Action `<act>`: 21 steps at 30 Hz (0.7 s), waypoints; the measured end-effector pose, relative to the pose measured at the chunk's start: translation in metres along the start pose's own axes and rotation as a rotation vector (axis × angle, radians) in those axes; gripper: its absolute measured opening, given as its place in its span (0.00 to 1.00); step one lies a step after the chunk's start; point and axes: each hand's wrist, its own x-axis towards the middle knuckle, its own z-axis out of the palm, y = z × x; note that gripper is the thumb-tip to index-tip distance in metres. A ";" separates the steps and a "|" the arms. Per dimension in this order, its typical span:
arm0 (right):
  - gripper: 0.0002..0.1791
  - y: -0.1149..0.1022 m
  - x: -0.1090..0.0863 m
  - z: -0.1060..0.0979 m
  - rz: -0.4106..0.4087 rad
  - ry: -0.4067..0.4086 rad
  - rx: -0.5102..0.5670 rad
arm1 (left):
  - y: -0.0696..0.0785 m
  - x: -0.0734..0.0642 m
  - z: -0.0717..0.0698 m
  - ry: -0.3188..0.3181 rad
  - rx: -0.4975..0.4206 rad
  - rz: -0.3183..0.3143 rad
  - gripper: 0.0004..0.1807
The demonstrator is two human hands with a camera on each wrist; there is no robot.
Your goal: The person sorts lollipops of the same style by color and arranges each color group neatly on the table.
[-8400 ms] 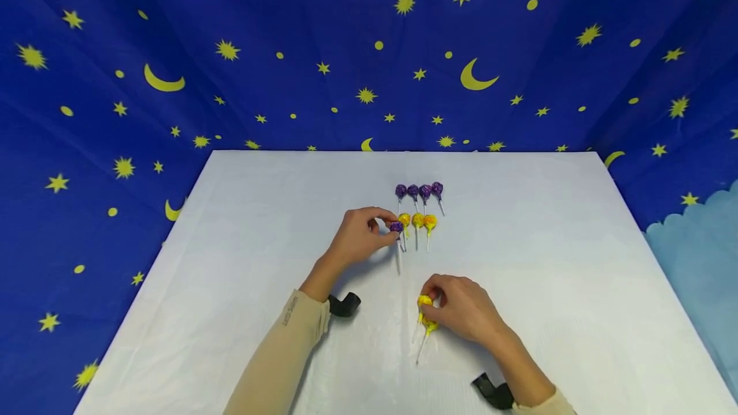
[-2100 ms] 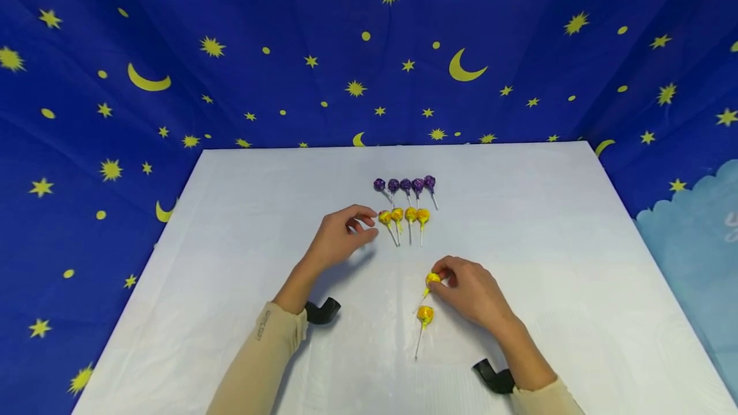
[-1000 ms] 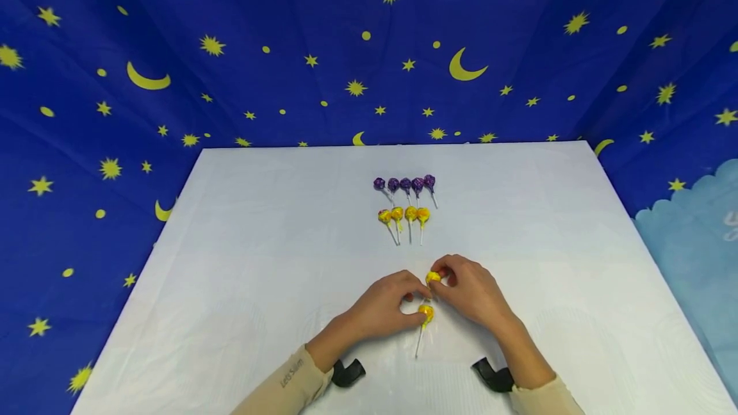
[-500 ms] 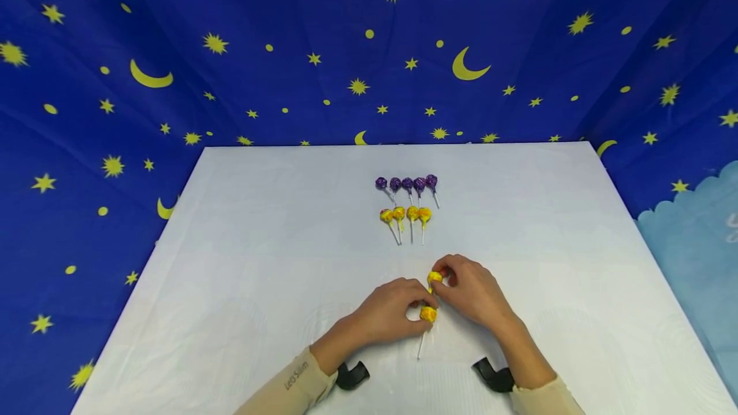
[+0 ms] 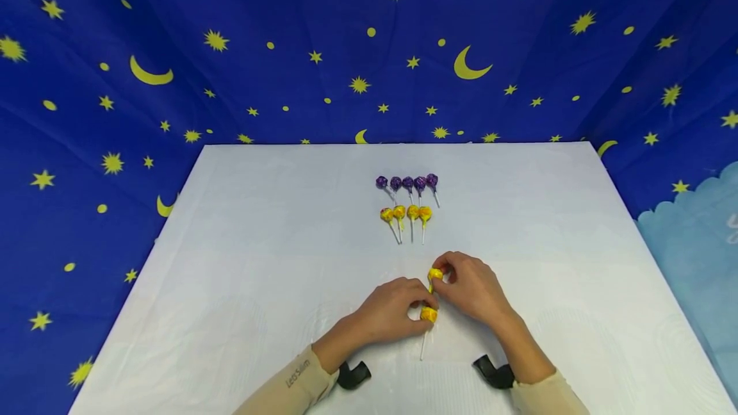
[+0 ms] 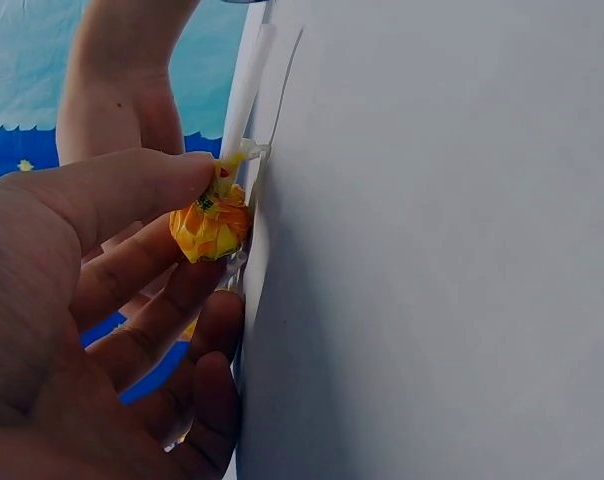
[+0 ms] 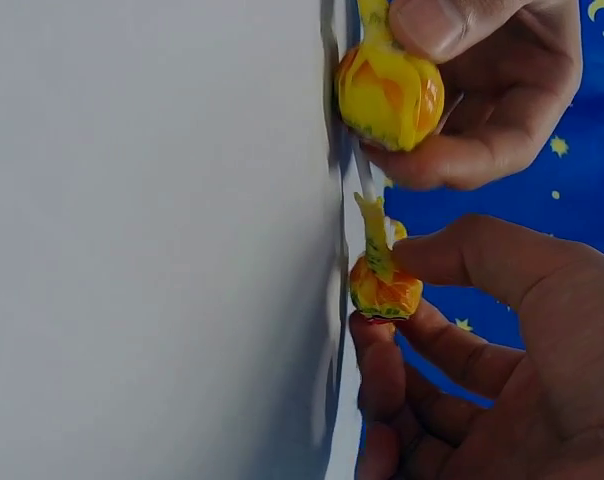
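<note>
Near the front middle of the white table, my left hand (image 5: 389, 312) pinches a yellow-wrapped lollipop (image 5: 428, 314) by its head between thumb and fingers. Its white stick points toward the front edge. Just beyond it my right hand (image 5: 473, 290) holds a second yellow lollipop (image 5: 435, 274), thumb and fingertips on the wrapper; most of that stick is hidden behind the left fingers. The right wrist view has both heads, the right hand's lollipop (image 7: 385, 290) below and the left hand's lollipop (image 7: 392, 95) above. Close up in the left wrist view, the left thumb presses the lollipop's (image 6: 212, 230) wrapper neck.
Farther back lie a row of several yellow lollipops (image 5: 412, 212) and, behind it, a row of several purple lollipops (image 5: 408, 182), sticks toward me. A blue star-and-moon cloth (image 5: 323, 18) stands behind the white table (image 5: 259, 223). Black curved pieces (image 5: 354, 375) sit at both wrists.
The left hand's purple lollipop now lies in the purple row, and the yellow row has gained one. That hand came back toward me and took the front yellow lollipop; the right hand kept its hold.
</note>
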 end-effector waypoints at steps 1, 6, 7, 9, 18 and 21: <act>0.10 0.000 0.001 -0.001 -0.001 0.006 -0.002 | 0.000 0.000 0.000 -0.001 -0.003 0.000 0.10; 0.11 0.001 0.009 -0.007 -0.008 0.034 -0.010 | -0.001 -0.001 0.001 0.002 -0.009 -0.012 0.11; 0.11 0.002 0.011 -0.009 -0.010 0.038 -0.014 | -0.002 -0.001 0.001 0.003 -0.007 -0.013 0.11; 0.11 0.004 0.016 -0.011 -0.012 0.047 -0.022 | -0.002 -0.001 0.001 0.005 -0.009 -0.015 0.11; 0.13 0.014 0.038 -0.019 -0.021 0.069 -0.033 | -0.003 -0.002 0.000 0.004 -0.019 -0.008 0.11; 0.13 0.015 0.045 -0.019 -0.019 0.060 -0.040 | -0.003 -0.003 0.000 0.005 -0.019 -0.006 0.11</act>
